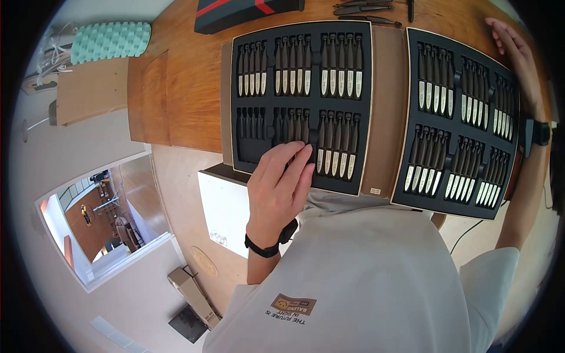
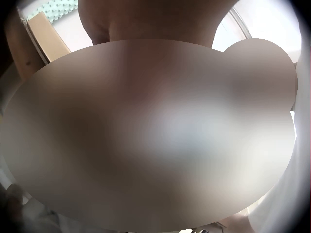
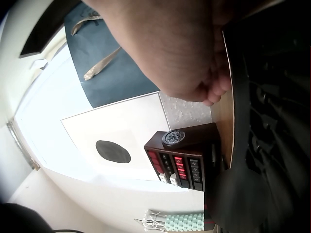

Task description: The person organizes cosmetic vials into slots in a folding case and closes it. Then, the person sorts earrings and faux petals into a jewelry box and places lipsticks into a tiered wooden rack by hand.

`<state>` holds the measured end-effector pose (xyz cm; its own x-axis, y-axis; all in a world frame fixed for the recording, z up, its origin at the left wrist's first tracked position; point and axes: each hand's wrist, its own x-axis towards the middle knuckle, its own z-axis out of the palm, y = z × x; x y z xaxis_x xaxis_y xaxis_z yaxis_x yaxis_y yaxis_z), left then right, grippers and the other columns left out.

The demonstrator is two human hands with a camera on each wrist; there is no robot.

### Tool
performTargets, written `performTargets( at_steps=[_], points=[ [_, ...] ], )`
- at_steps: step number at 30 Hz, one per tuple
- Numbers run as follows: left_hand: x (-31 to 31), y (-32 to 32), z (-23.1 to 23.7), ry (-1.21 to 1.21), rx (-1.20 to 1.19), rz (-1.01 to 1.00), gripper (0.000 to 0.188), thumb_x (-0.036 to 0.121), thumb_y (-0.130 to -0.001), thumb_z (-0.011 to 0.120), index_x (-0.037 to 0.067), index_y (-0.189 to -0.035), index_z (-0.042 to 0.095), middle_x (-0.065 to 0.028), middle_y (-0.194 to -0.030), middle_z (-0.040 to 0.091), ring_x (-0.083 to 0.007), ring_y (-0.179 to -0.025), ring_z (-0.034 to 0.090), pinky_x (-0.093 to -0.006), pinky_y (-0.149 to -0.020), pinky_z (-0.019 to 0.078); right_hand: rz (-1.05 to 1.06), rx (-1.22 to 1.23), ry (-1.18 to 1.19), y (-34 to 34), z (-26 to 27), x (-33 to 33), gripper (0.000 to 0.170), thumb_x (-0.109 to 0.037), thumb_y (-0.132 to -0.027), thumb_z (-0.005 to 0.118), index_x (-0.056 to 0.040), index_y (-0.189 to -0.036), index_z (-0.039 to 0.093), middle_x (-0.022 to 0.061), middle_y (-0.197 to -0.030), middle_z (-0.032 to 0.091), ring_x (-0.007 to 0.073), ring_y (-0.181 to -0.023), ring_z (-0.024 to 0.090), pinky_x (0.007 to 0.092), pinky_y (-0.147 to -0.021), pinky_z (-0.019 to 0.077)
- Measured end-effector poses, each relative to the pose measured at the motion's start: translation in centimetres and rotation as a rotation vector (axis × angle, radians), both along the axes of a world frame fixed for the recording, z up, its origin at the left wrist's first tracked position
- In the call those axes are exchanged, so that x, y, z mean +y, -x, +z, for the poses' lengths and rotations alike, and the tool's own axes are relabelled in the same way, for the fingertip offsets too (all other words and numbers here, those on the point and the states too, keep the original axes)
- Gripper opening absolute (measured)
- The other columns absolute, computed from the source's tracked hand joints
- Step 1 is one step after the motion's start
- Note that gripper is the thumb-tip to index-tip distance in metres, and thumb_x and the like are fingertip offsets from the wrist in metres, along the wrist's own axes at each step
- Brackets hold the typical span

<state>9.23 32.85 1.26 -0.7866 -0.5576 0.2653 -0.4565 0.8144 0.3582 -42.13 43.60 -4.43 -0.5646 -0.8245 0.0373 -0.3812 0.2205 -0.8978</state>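
Note:
In the head view, an opened case (image 1: pixel 376 112) holds rows of slim dark-handled pieces with pale ends (image 1: pixel 338 162) in both black trays. My left hand (image 1: pixel 276 191) reaches over the left tray's lower middle compartment, its fingertips close together on the pieces there; whether they pinch one is hidden. The slots (image 1: pixel 252 123) of the lower left compartment hold no pale-ended pieces. My right hand (image 1: pixel 518 50) lies past the right tray's far corner, fingers loosely extended, with nothing visible in it. The right wrist view shows this hand (image 3: pixel 170 53) beside the dark tray (image 3: pixel 267 121).
A black box with a red ribbon (image 1: pixel 247 13) and loose dark pieces (image 1: pixel 368 9) lie along the wooden table's (image 1: pixel 182 76) far side. A mint-green bumpy object (image 1: pixel 110 42) is at the left. A dark red box (image 3: pixel 187 145) shows in the right wrist view. The left wrist view is mostly blurred.

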Motion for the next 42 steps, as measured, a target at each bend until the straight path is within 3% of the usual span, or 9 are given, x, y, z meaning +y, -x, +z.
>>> performTargets(
  at_steps=[9,11,20,42],
  points=[
    [-0.6,-0.1,-0.1,0.044,0.015,-0.035,0.028,0.0,-0.083,0.079,-0.002,-0.111,0.075,-0.0101,-0.113,0.07,-0.0288,-0.099,0.07,-0.0359,-0.081,0.0592,-0.031,-0.057,-0.02,-0.3,0.3,-0.1,0.042,-0.036,-0.108,0.059,-0.0049,-0.134,0.07,-0.0068,-0.105,0.058,0.0038,-0.095,0.048,0.0186,-0.087,0.0382],
    [-0.5,-0.1,-0.1,0.043,0.017,-0.03,0.027,0.0,-0.083,0.079,-0.002,-0.11,0.075,-0.0101,-0.113,0.07,-0.0287,-0.099,0.07,-0.0361,-0.082,0.0593,0.02,0.028,-0.079,0.3,0.4,0.2,0.041,-0.03,-0.11,0.054,-0.005,-0.141,0.066,-0.0046,-0.119,0.066,0.004,-0.1,0.053,0.0196,-0.09,0.0411],
    [-0.6,-0.3,0.1,-0.028,0.047,-0.029,0.018,-0.004,-0.082,0.077,-0.005,-0.1,0.076,-0.0141,-0.112,0.074,-0.0304,-0.099,0.071,-0.0368,-0.086,0.0583,0.009,0.001,-0.037,0.2,0.2,0.1,0.042,-0.035,-0.109,0.058,-0.0053,-0.135,0.069,-0.0068,-0.106,0.061,0.0033,-0.096,0.05,0.0193,-0.089,0.0391],
    [-2.1,0.1,1.9,-0.06,-0.015,-0.086,0.019,0.0,-0.082,0.08,-0.003,-0.1,0.076,-0.0136,-0.109,0.074,-0.0306,-0.097,0.071,-0.0368,-0.082,0.0582,0.025,-0.075,-0.002,-0.2,0.5,-0.2,0.039,-0.032,-0.108,0.06,-0.0042,-0.134,0.07,-0.0068,-0.106,0.06,0.003,-0.096,0.05,0.019,-0.086,0.0396]
  ],
)
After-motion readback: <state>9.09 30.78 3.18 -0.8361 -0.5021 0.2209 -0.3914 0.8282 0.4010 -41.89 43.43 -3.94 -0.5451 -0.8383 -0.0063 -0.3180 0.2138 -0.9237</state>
